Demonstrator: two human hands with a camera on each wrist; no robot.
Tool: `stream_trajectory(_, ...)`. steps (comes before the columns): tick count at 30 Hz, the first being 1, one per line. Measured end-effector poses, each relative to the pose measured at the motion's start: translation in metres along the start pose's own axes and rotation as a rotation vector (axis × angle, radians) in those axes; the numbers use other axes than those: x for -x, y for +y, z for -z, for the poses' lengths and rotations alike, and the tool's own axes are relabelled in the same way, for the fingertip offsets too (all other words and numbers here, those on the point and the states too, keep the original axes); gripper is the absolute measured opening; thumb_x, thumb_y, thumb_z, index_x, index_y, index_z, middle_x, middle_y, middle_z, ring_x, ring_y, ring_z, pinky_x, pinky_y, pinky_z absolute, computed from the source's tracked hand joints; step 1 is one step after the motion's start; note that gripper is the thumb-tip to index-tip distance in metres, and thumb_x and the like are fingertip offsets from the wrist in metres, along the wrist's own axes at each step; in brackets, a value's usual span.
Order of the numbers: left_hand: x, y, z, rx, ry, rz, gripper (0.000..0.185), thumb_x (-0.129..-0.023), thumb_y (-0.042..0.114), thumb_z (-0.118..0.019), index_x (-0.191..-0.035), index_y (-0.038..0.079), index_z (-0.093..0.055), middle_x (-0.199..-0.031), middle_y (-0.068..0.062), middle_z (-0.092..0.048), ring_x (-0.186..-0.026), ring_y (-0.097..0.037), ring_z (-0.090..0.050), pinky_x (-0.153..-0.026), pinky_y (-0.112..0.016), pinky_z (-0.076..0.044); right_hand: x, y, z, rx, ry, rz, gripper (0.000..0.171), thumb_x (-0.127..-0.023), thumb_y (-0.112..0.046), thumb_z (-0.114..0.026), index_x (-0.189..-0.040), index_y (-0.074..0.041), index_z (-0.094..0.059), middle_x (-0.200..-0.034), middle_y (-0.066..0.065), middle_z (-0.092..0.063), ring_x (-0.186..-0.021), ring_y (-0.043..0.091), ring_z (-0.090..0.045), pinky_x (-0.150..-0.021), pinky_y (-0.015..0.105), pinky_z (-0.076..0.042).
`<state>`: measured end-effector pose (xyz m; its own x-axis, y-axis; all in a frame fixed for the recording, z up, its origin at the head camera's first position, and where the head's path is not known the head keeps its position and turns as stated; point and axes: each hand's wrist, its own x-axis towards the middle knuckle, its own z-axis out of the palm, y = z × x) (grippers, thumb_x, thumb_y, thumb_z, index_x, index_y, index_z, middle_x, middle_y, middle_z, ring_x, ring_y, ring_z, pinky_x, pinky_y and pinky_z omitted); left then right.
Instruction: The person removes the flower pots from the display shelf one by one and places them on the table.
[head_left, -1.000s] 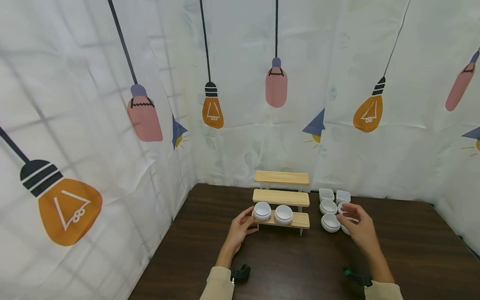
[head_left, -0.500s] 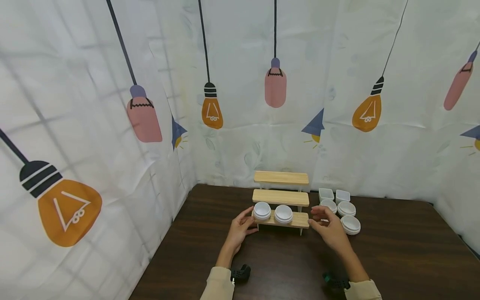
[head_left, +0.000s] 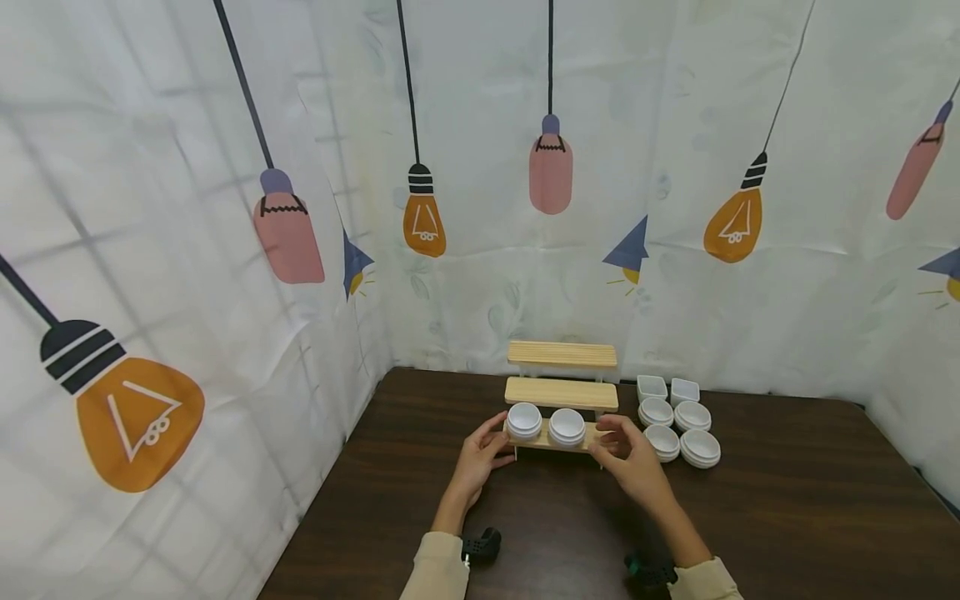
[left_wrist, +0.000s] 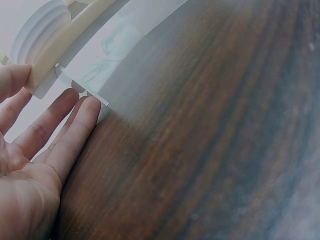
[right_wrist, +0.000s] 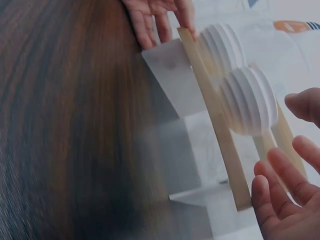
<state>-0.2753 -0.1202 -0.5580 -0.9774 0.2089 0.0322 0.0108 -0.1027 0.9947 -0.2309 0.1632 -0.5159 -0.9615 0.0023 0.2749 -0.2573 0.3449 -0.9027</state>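
A three-tier display stand [head_left: 561, 392] with pale wooden shelves and clear legs stands on the table. Two stacks of round white bowls, a left stack [head_left: 524, 422] and a right stack [head_left: 567, 427], rest on its lowest shelf [right_wrist: 216, 120]. My left hand [head_left: 478, 454] pinches that shelf's left end; its lower fingers [left_wrist: 75, 135] extend by the clear leg. Close to the shelf's right end, my right hand [head_left: 633, 467] has thumb and fingers spread apart, with nothing between them. Whether its fingertips touch the shelf edge I cannot tell.
Right of the stand are more white dishes: square ones [head_left: 652, 387] at the back and round bowls [head_left: 700, 448] in front. The dark wooden table [head_left: 810, 492] meets a printed curtain [head_left: 480, 300] behind and at the left.
My right hand has moved left from over the dishes to the right end of the lowest shelf, uncovering the round bowls. The left hand has stayed at the shelf's left end.
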Motion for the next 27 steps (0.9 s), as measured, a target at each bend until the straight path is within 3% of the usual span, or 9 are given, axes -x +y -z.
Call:
stream_trajectory(8, -0.002, 0.001, 0.000, -0.001, 0.007, 0.001, 0.048, -0.106, 0.022, -0.057, -0.153, 0.012, -0.048, -0.124, -0.016, -0.065, -0.108, -0.018, -0.067, -0.094, -0.042, -0.062, -0.002, -0.002, -0.013, 0.026, 0.006, 0.002, 0.053, -0.088, -0.014, -0.082, -0.134, -0.005, -0.058, -0.125, 0.014, -0.068, -0.109, 0.030, -0.065, -0.088, 0.023, -0.058)
stream_trajectory(16, -0.002, 0.001, 0.000, -0.006, 0.010, 0.002, 0.049, -0.107, 0.022, -0.057, -0.153, 0.012, -0.048, -0.124, -0.016, -0.065, -0.108, -0.017, -0.067, -0.095, -0.043, -0.062, -0.009, -0.007, -0.020, 0.060, -0.021, -0.051, 0.058, -0.087, -0.020, -0.084, -0.137, -0.007, -0.057, -0.132, 0.015, -0.064, -0.117, 0.031, -0.063, -0.096, 0.041, -0.057)
stream_trajectory(27, 0.000, -0.001, 0.000, 0.002, 0.008, 0.003, 0.048, -0.107, 0.022, -0.056, -0.153, 0.011, -0.048, -0.125, -0.016, -0.065, -0.109, -0.018, -0.067, -0.095, -0.044, -0.062, -0.019, -0.011, -0.026, 0.095, -0.045, -0.064, 0.059, -0.084, -0.022, -0.086, -0.136, -0.009, -0.060, -0.126, 0.012, -0.068, -0.113, 0.027, -0.065, -0.092, 0.037, -0.055)
